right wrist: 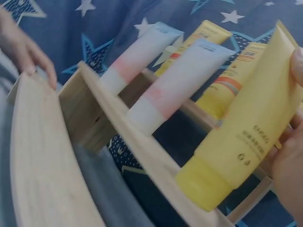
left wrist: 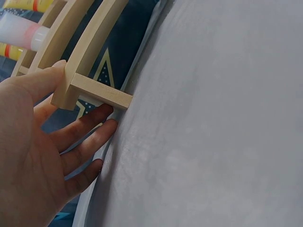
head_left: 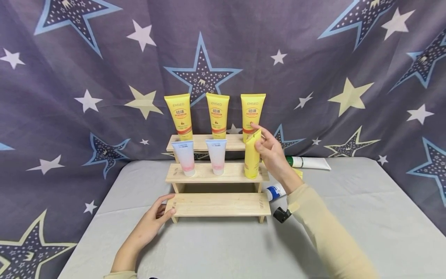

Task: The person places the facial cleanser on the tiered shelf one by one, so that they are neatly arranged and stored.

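A yellow squeeze tube (head_left: 251, 158) stands cap down at the right end of the middle tier of a wooden three-tier rack (head_left: 217, 205). My right hand (head_left: 273, 155) pinches it near its flat top; in the right wrist view the tube (right wrist: 246, 127) looks tilted. Two pink-and-white tubes (head_left: 184, 158) (head_left: 217, 157) stand on the same tier, to its left. On the top tier are three yellow tubes (head_left: 179, 116) (head_left: 218, 115) (head_left: 251, 110). My left hand (head_left: 148, 224) holds the left end of the lowest board, its other fingers (left wrist: 90, 153) spread below the edge.
Right of the rack, a white tube with a green cap (head_left: 310, 162) lies on the grey cloth (head_left: 362, 209). Nearer are a white-and-blue tube (head_left: 276, 192) and a black object (head_left: 281, 214) by the right wrist. A star-patterned curtain (head_left: 223, 23) hangs behind.
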`<move>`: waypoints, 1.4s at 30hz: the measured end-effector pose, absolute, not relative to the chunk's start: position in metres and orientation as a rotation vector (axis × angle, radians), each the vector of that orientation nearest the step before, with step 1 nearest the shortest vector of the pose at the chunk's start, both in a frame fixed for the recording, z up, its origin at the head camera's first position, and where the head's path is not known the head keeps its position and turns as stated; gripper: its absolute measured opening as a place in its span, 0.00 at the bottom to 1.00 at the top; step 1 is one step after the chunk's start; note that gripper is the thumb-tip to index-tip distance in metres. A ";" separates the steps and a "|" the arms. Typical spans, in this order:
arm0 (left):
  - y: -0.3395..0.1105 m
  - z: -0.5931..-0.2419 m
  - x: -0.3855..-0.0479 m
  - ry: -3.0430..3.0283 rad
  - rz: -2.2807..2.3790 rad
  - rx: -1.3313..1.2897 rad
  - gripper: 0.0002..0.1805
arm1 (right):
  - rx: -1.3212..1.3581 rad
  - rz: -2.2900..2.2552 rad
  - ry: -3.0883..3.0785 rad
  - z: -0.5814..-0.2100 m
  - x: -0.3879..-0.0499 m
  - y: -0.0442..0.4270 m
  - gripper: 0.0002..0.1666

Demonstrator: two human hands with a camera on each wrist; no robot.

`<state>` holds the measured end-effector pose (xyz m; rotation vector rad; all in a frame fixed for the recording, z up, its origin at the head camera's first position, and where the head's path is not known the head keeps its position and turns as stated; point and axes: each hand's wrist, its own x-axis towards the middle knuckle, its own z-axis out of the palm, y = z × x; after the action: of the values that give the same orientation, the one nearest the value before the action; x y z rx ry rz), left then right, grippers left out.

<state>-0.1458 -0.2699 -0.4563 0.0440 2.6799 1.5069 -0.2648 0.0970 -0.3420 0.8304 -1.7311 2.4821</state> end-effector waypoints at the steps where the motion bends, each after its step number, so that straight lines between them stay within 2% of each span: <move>1: -0.270 -0.456 -0.146 2.680 1.506 0.044 0.30 | 0.838 2.455 -1.737 -0.344 -0.264 0.096 0.42; 4: -0.271 -0.456 -0.146 2.686 1.497 0.042 0.30 | 0.846 2.350 -1.764 -0.349 -0.261 0.092 0.50; 11: -0.271 -0.457 -0.147 2.701 1.487 0.047 0.31 | 0.673 2.044 -1.993 -0.353 -0.250 0.078 0.52; 17: -0.271 -0.457 -0.147 2.694 1.492 0.050 0.31 | 0.580 1.964 -1.986 -0.359 -0.242 0.072 0.41; 26: -0.271 -0.456 -0.147 2.695 1.486 0.049 0.31 | 0.755 1.821 -1.937 -0.368 -0.241 0.078 0.35; 32: -0.270 -0.456 -0.147 2.690 1.485 0.044 0.32 | 0.725 1.901 -1.951 -0.365 -0.242 0.081 0.25; 38: -0.270 -0.456 -0.147 2.687 1.484 0.045 0.31 | 0.719 1.957 -1.975 -0.362 -0.244 0.089 0.22; 42: -0.270 -0.456 -0.147 2.684 1.483 0.041 0.31 | 0.731 1.987 -2.004 -0.361 -0.244 0.092 0.25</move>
<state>-0.1472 -0.2696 -0.4563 0.0408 2.6843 1.4825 -0.2444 0.0922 -0.3609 0.7311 -2.0035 1.9871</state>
